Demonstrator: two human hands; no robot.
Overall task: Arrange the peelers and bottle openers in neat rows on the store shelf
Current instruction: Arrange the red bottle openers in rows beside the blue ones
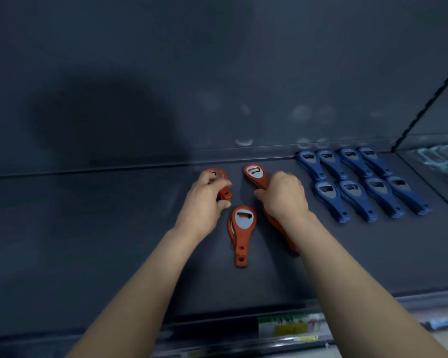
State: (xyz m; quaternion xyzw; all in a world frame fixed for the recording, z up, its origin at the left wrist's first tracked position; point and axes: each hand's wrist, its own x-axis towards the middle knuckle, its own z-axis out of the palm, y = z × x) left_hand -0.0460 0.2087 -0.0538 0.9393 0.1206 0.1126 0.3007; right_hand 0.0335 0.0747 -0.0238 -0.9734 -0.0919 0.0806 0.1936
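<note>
The dark, matte, flat shelf (pixel 88 241) is carrying all the goods, and a smooth dark back panel (pixel 217 60) is rising behind it. The blue bottle openers (pixel 360 184) are lying at the shelf's right rear in two rows of four small stacks. Each is a moulded plastic paddle with a rounded head, a grey metal insert and a tapering handle pierced at its end. The left hand (pixel 204 200) is gripping the left orange stack (pixel 224 195) at mid-shelf, its fingers curling over the top and the thumb closing in from the near side. The right hand (pixel 282 195), near the blue group, is holding the rear orange opener (pixel 256 177) by its handle, fingers wrapped round it and the head pointing rearward. The hidden orange stack (pixel 278 229) is lying partly under the right wrist. The centre orange stack (pixel 241 228) is lying free between the forearms. A yellow-and-green price label (pixel 287 326) is sitting in the front rail, too blurred to read.
</note>
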